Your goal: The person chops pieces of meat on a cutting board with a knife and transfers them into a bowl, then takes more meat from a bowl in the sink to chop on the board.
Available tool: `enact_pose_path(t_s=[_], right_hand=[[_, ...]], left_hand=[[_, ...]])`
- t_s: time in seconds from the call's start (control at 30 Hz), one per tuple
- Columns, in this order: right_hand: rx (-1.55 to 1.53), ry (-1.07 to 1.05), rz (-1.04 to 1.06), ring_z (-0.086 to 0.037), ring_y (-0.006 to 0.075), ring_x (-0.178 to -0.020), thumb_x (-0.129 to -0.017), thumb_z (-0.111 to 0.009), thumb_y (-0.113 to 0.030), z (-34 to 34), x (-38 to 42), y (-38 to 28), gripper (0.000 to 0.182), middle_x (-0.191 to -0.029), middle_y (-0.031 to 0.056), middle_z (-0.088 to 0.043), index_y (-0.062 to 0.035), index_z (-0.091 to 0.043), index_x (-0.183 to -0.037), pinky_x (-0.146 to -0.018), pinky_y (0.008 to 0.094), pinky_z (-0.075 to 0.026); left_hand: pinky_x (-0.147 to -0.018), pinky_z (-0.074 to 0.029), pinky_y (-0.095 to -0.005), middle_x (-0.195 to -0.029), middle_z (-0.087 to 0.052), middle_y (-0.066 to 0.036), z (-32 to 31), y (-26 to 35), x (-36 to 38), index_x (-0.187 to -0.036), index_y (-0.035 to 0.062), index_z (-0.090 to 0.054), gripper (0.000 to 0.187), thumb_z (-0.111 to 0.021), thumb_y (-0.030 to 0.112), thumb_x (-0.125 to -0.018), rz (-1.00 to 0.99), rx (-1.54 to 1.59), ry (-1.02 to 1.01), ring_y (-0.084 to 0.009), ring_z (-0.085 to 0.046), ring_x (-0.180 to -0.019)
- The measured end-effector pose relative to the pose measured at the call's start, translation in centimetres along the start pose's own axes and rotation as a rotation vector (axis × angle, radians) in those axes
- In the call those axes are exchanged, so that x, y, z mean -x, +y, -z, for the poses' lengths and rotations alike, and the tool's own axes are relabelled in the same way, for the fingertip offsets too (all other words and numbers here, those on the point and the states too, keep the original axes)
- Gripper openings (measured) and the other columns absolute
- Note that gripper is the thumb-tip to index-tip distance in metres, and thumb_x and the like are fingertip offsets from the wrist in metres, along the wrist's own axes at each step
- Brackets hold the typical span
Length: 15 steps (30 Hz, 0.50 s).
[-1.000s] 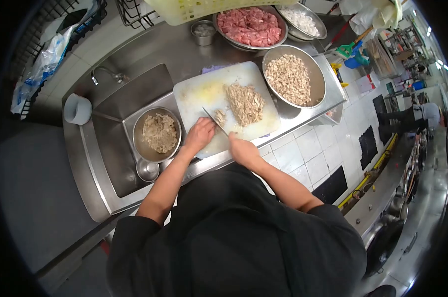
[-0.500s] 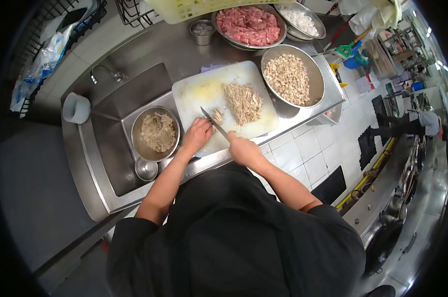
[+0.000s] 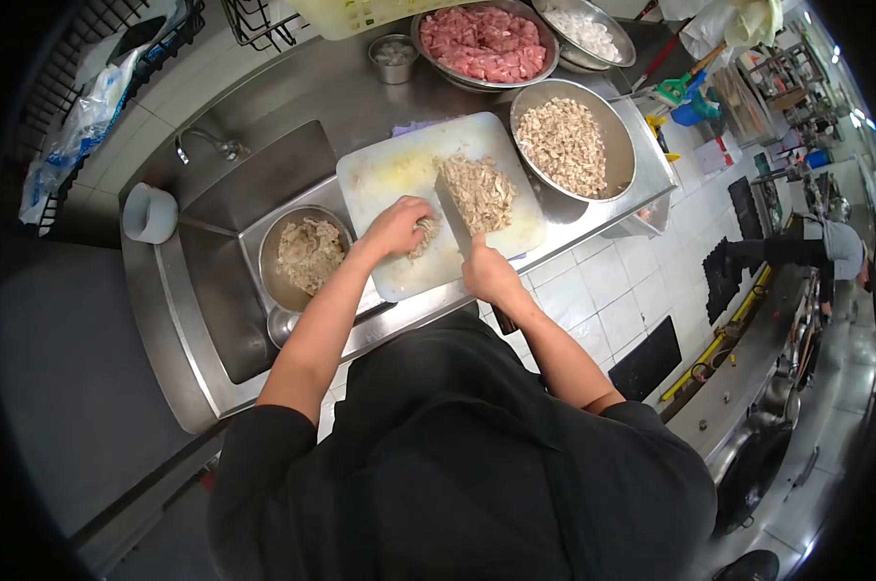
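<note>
Closed around the brown handle (image 3: 504,321) of a broad knife (image 3: 453,205), as shown in the head view, was the right hand (image 3: 493,275), held at the near edge of the cutting board (image 3: 380,176). The blade was set against or just beside the left flank of a large chopped pile (image 3: 484,194), its tip directed toward the board's far edge. A small heap (image 3: 425,237), left of the board's middle, was partly covered by the left hand (image 3: 397,229); its fingers were curled, but whether any pieces were pinched beneath them could not be told.

A cut to those fingers was judged the main danger, should the blade be swung left across the narrow gap. Slipping could be caused by moisture or grease on the board, and pieces could be lost over the left edge into the sink (image 3: 227,324) by too hard a sweep.

Along the right edge, the large pile was spread in a rough oblong, greyish tan, finely shredded and uneven. Similar colour was shown by the small heap. Beyond the right edge, lighter, chunkier pieces were held in a steel bowl (image 3: 619,145).
</note>
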State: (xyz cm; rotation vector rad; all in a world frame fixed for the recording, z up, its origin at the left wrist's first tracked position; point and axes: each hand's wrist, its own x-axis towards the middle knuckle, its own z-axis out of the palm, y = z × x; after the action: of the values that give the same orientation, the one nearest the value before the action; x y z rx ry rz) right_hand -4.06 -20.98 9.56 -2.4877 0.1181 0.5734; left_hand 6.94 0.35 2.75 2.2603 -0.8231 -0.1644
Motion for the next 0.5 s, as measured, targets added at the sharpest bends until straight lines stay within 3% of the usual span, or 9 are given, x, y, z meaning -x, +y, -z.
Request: enact_pose_path(t_s=[0.07,0.1,0.2,0.27,0.37,0.5], right_hand=[[-0.033,0.004,-0.026,-0.068,0.0544,-0.095,-0.093,-0.053,-0.010,0.1,0.5,-0.4,0.032,-0.097,0.0378,-0.069,0.0093,-0.046,-0.117,-0.088,0.0598,-0.052],[-0.039,-0.028,-0.018,-0.068,0.0546,-0.095,-0.093,-0.052,-0.009,0.5,1.1,-1.0,0.032,-0.097,0.0384,-0.069,0.0099,-0.046,-0.118,-0.089,0.0599,-0.051],[-0.061,-0.099,-0.025,-0.067,0.0549,-0.096,-0.093,-0.051,-0.008,0.5,2.4,-2.3,0.031,-0.097,0.0394,-0.068,0.0104,-0.045,-0.118,-0.089,0.0603,-0.051],[-0.068,-0.140,-0.032,-0.067,0.0550,-0.096,-0.094,-0.050,-0.007,-0.7,2.5,-2.7,0.030,-0.097,0.0397,-0.068,0.0102,-0.045,-0.118,-0.090,0.0607,-0.050],[-0.086,-0.047,-0.007,-0.068,0.0539,-0.096,-0.093,-0.048,-0.005,-5.3,0.6,-2.0,0.028,-0.096,0.0378,-0.069,0.0073,-0.046,-0.118,-0.088,0.0618,-0.050],[-0.170,0.043,0.025,-0.069,0.0524,-0.095,-0.092,-0.051,-0.007,-6.1,-5.4,-1.8,0.030,-0.096,0.0350,-0.070,0.0046,-0.047,-0.120,-0.086,0.0618,-0.051]], left_hand=[[-0.104,-0.050,-0.0431,-0.121,-0.067,-0.014,0.6,0.2,-0.6,-0.113,0.0020,-0.071,0.031,-0.064,0.008,-0.084,0.026,-0.062,-0.242,-0.0333,-0.059,-0.123],[-0.104,-0.050,-0.0431,-0.121,-0.067,-0.014,0.8,0.3,-0.4,-0.113,0.0020,-0.071,0.031,-0.064,0.008,-0.084,0.023,-0.061,-0.254,-0.0333,-0.059,-0.123],[-0.101,-0.052,-0.0437,-0.116,-0.068,-0.015,0.8,0.7,0.7,-0.112,0.0013,-0.071,0.029,-0.066,0.009,-0.084,0.014,-0.087,-0.273,-0.0346,-0.062,-0.116],[-0.096,-0.054,-0.0434,-0.109,-0.067,-0.015,0.8,0.9,1.0,-0.104,0.0004,-0.073,0.022,-0.064,0.009,-0.085,0.001,-0.120,-0.168,-0.0346,-0.063,-0.111],[-0.096,-0.054,-0.0436,-0.105,-0.067,-0.015,0.0,0.0,1.4,-0.102,-0.0002,-0.073,0.020,-0.064,0.008,-0.086,-0.030,-0.089,-0.100,-0.0349,-0.063,-0.110],[-0.096,-0.053,-0.0436,-0.106,-0.068,-0.015,0.3,0.1,2.1,-0.102,0.0001,-0.073,0.019,-0.065,0.007,-0.086,-0.018,-0.072,-0.177,-0.0353,-0.063,-0.110]])
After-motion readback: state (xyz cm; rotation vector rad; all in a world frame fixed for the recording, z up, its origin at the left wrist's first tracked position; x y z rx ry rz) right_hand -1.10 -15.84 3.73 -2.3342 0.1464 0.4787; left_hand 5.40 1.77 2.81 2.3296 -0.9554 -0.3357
